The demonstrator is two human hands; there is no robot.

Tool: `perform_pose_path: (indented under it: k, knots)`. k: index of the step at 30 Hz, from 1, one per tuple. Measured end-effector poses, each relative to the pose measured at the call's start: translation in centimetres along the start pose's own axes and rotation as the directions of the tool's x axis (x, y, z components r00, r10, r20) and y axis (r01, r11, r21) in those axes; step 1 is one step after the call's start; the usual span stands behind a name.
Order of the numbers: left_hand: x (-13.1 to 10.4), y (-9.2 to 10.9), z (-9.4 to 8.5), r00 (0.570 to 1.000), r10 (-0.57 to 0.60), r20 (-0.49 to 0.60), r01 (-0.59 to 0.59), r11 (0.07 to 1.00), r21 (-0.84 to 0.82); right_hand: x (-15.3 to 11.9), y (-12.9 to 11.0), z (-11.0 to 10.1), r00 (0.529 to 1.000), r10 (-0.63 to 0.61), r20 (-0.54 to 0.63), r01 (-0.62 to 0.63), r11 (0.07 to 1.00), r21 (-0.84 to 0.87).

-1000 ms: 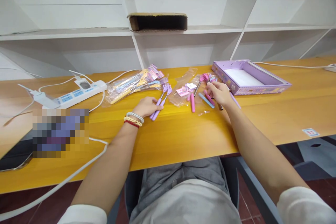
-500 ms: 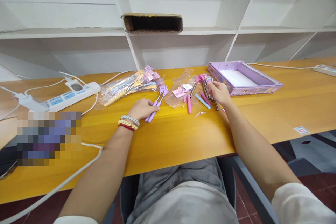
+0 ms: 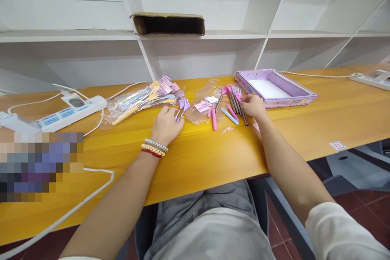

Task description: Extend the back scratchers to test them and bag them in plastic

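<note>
My left hand (image 3: 168, 125) is closed over two purple back scratchers (image 3: 183, 106), covering their handles; their claw-shaped heads show past my fingers. My right hand (image 3: 253, 106) has its fingers pinched at the right side of a heap of back scratchers (image 3: 234, 99) with metal rods and pink or blue claw heads. One of these seems to be between the fingertips, though the hand partly hides it. Near the heap are a blue handle tube (image 3: 229, 116), a bright pink handle tube (image 3: 214, 119) and a darker pink one (image 3: 232, 112).
Bagged back scratchers (image 3: 140, 101) with labels lie left of centre. A clear wrapper (image 3: 195, 115) with small cards sits mid-table. At the back right is a purple box tray (image 3: 292, 101). A power strip (image 3: 70, 114) and white cables occupy the left. A cardboard box (image 3: 169, 25) rests on the shelf.
My left hand has moved up along the purple back scratchers, now hiding their handles. My right hand stays by the heap. The view has shifted slightly to the right.
</note>
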State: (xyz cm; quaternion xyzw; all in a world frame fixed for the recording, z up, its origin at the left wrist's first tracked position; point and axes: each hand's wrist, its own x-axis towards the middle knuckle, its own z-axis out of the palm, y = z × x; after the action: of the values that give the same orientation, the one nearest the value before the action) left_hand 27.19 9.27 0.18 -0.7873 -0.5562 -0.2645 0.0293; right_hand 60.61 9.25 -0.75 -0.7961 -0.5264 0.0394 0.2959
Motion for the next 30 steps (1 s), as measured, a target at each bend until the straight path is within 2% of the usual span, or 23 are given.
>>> perform_pose_path:
  k: [3, 10, 14, 17, 19, 23, 30]
  knots:
    - [0.0, 0.1, 0.1, 0.997, 0.057, -0.042, -0.058, 0.998, -0.012, -0.1, 0.0, -0.1, 0.998, -0.008, 0.059, 0.011, 0.998, -0.057]
    - [0.3, -0.4, 0.1, 0.999, 0.018, -0.047, -0.02, 0.999, -0.04, -1.5, -2.1, 1.0, 0.964, -0.168, 0.207, 0.196, 0.973, -0.125]
    - [0.3, -0.3, 0.2, 0.999, 0.034, -0.032, -0.034, 0.999, -0.015, -2.6, -3.4, 1.9, 0.949, -0.213, 0.232, 0.25, 0.958, -0.144]
    - [0.1, 0.0, 0.2, 0.998, 0.063, -0.017, -0.064, 0.998, -0.013, -2.8, -3.7, 1.8, 0.942, -0.237, 0.238, 0.271, 0.955, -0.121]
    - [0.0, 0.2, 0.2, 0.997, 0.079, -0.006, -0.079, 0.997, -0.027, -2.5, -3.5, 1.2, 0.956, -0.211, 0.205, 0.236, 0.966, -0.104]
    - [0.0, 0.3, 0.2, 0.995, 0.101, 0.025, -0.1, 0.994, -0.043, -1.2, -1.9, -0.1, 0.994, -0.076, 0.081, 0.086, 0.987, -0.134]
    - [0.0, 0.3, 0.3, 0.994, 0.07, 0.089, -0.066, 0.997, -0.043, 0.4, 1.0, -1.4, 0.987, 0.161, 0.019, -0.153, 0.964, -0.22]
